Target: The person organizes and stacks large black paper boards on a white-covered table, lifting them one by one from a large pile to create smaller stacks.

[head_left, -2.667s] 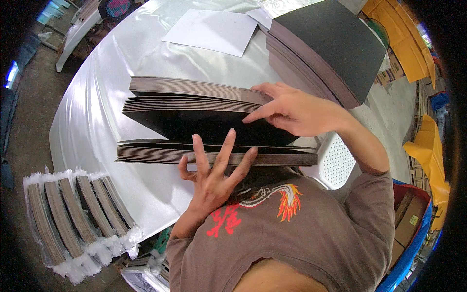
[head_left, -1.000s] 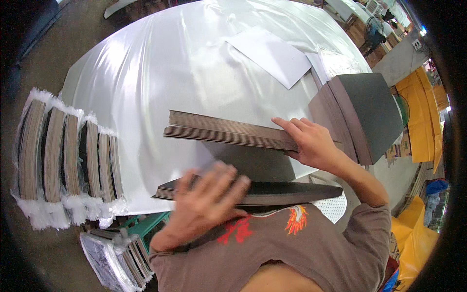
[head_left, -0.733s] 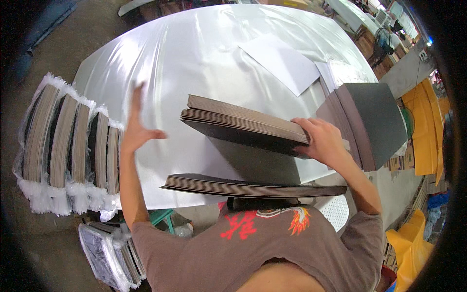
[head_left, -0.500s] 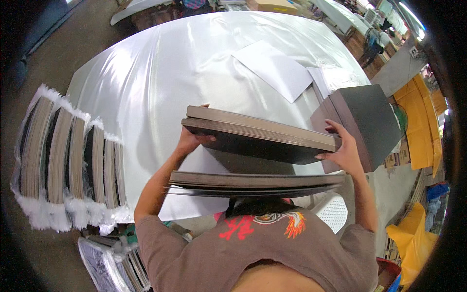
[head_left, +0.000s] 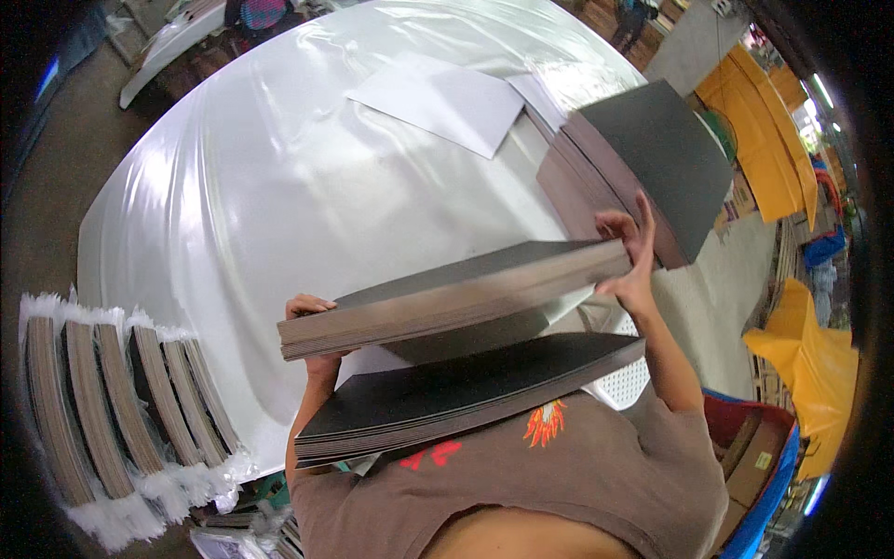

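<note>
A thick stack of black boards (head_left: 456,291) with grey-brown edges is held up in front of me. My left hand (head_left: 310,306) grips its left end, fingers on top and the rest of the hand beneath. At the right end my right hand (head_left: 635,265) holds the corner, with one finger raised off it and the thumb lower down. Closer to my body lies a second, thinner stack of black boards (head_left: 466,382), slightly bowed; what bears it is hidden.
A shiny white sheet covers the big table (head_left: 279,196). White paper sheets (head_left: 442,102) lie near a tall black board stack (head_left: 666,154) at the right. Plastic-wrapped bundles (head_left: 112,410) stand at the left. Yellow sheeting (head_left: 792,354) and a white perforated seat (head_left: 622,377) are at the right.
The held stack has tilted, its left end coming lower and nearer and its top face turning into view. My view has swung round, shifting the table and the stacks.
</note>
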The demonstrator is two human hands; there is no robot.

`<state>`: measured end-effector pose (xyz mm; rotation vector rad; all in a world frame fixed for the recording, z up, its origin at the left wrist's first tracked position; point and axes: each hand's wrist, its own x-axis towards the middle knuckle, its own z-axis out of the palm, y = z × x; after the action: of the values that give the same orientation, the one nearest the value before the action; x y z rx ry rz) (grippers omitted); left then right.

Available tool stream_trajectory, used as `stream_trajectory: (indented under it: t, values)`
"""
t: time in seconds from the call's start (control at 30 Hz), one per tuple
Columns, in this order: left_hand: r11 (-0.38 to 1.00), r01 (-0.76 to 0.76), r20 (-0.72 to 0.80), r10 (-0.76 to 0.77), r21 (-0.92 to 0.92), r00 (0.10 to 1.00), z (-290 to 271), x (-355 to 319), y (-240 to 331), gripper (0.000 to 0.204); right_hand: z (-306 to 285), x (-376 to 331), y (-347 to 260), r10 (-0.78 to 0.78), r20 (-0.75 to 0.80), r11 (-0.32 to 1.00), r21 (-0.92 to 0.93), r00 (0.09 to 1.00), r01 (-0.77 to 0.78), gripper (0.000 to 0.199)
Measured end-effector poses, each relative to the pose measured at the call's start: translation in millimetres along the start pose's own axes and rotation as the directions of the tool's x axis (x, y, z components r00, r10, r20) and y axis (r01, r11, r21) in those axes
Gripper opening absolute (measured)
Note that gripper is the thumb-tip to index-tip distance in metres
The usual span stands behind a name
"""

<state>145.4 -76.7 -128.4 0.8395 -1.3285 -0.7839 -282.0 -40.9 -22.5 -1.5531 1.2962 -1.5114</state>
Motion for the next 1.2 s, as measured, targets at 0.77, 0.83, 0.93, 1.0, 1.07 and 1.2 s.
stream_trajectory:
  t: [0.77, 0.83, 0.93, 1.0, 1.07, 1.2]
  values:
    - [0.976, 0.212, -0.129, -0.205, 0.042, 0.97, -29.9, -2.6, 21.5, 0.15, 56.4, 23.6, 70.8, 0.134, 0.404, 0.99, -0.006, 0.905, -0.143, 0.132]
    - [0.962, 0.224, -0.074, -0.215, 0.155, 0.974, -35.3, -7.9, 6.8, 0.144, 59.0, 18.5, 76.8, 0.218, 0.315, 0.955, -0.264, 0.923, -0.136, 0.117]
    - [0.929, 0.285, -0.131, -0.26, 0.236, 0.957, -60.0, -33.7, -34.7, 0.125, 69.6, 12.5, 70.4, 0.289, 0.244, 0.951, -0.186, 0.926, -0.248, 0.091]
    - [0.961, 0.274, -0.335, -0.249, 0.029, 0.909, -68.6, -48.2, -58.1, 0.112, 66.7, 8.4, 78.9, 0.265, 0.272, 0.927, -0.335, 0.925, -0.167, 0.088]
    - [0.987, 0.149, -0.486, -0.163, -0.068, 0.859, -44.2, -40.3, -39.8, 0.099, 72.1, 4.4, 70.5, 0.242, 0.185, 0.96, -0.19, 0.952, -0.207, 0.089]
    - [0.873, 0.484, -0.413, -0.422, 0.053, 0.807, -52.3, -22.8, -4.4, 0.069, 87.9, 11.3, 32.9, -0.108, -0.001, 0.918, -0.385, 0.994, 0.1, 0.109]
